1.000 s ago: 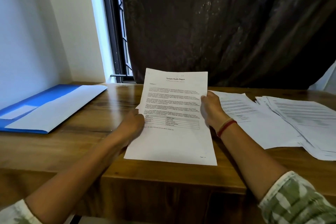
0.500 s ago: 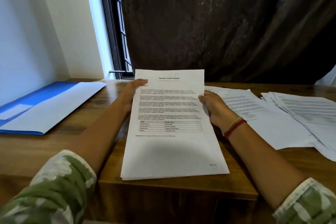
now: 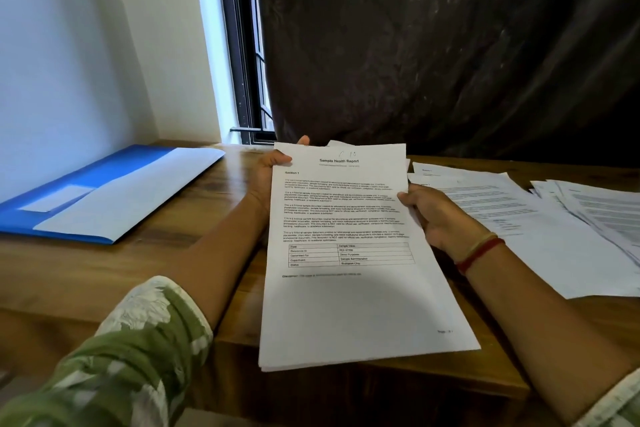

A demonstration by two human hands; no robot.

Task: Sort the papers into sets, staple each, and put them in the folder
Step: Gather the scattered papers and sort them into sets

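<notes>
So the Sample Health Report stack [image 3: 356, 253] is held over the wooden desk [image 3: 173, 270], long axis running 12 to 6. The left hand [image 3: 273, 170] pinches its top-left corner, thumb on front. The right hand [image 3: 436, 218] pinches the 3 o'clock edge, other fingers hidden behind. The blue folder [image 3: 86, 198] lies out around 9-10 o'clock, nearer the left hand. The loose papers [image 3: 554, 236] sit at 3. No stapler in sight.

Stack of sheets [image 3: 360, 253]: matt white paper, printed black. Table [image 3: 194, 215]: polished wood, glossy, visible grain. Folder [image 3: 86, 180] at left edge: smooth blue plastic, slight sheen (white paper sheet on it, matt). Curtain [image 3: 450, 45]: dark cloth, faintly shiny. Sleeve [image 3: 138, 357]: green printed cloth.
</notes>
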